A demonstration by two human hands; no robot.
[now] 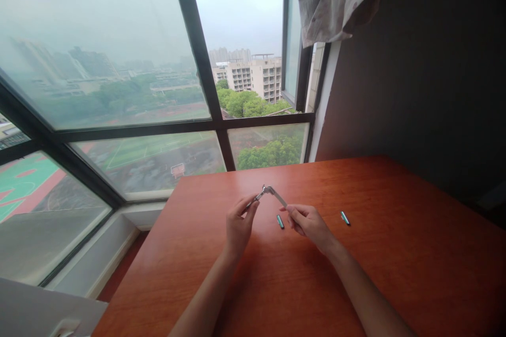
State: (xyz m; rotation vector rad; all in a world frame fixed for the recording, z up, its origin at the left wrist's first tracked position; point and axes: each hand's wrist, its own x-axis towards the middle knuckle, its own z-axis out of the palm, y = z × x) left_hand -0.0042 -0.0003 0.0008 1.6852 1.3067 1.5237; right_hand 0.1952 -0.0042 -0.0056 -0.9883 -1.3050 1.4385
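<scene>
Above the table, a thin silver metal tool (269,189) bends at a joint into two arms; its exact kind is too small to tell. My left hand (239,226) pinches the left arm between thumb and fingertips, just below the joint. On the other side, my right hand (310,225) is closed around the lower end of the flat right arm. Beneath the tool, between my hands, lies a small green and black strip-like piece (280,221). A similar green, black and pale piece (345,218) rests to the right of my right hand.
The reddish-brown wooden table (395,274) reaches close to the large windows (130,79). One window pane (292,37) stands ajar at the upper right, with a hanging cloth (336,0) before it. A dark wall (411,79) rises on the right.
</scene>
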